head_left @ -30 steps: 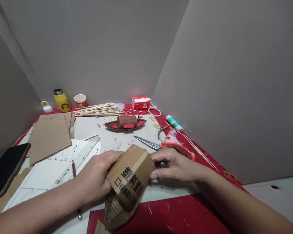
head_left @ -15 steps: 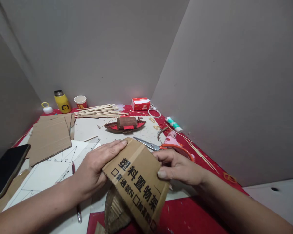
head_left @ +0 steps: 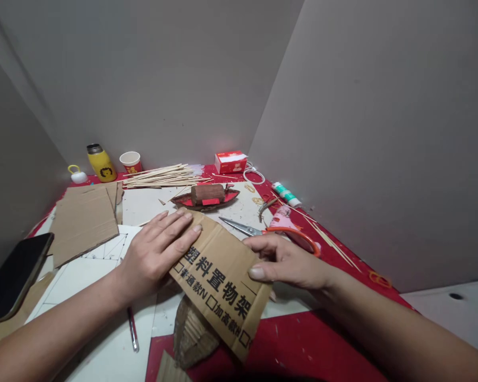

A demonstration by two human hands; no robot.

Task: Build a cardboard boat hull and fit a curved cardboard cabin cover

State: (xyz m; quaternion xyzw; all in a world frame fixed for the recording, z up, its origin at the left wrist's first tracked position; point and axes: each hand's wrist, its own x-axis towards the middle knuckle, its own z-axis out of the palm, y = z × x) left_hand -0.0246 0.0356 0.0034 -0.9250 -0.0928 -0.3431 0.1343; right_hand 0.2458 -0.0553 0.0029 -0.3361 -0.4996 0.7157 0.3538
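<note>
A brown piece of cardboard (head_left: 219, 254) with printed black characters lies tilted between both hands. My left hand (head_left: 155, 249) rests over its far left corner, fingers stretched across the top face; its thumb is hard to see. At the right edge, my right hand (head_left: 287, 265) pinches the cardboard between thumb and fingers. Scissors with orange handles (head_left: 295, 233) lie just beyond the right hand, blades pointing left. Below the cardboard, partly covered by it, is a brown, ridged, leaf-shaped piece (head_left: 191, 334). A small model boat (head_left: 207, 196) with a rounded brown cover stands beyond.
Behind are thin wooden sticks (head_left: 163, 176), a paper cup (head_left: 130, 162), a yellow bottle (head_left: 101, 163) and a red box (head_left: 230, 162). To the left lie cardboard sheets (head_left: 83, 223), a phone (head_left: 16, 276) and a pencil (head_left: 133, 329). A white-green tube (head_left: 286, 194) lies right, near grey walls.
The cardboard has shifted slightly left and away from me, lying flatter. My left hand has spread further over its corner; my right hand has moved slightly with it.
</note>
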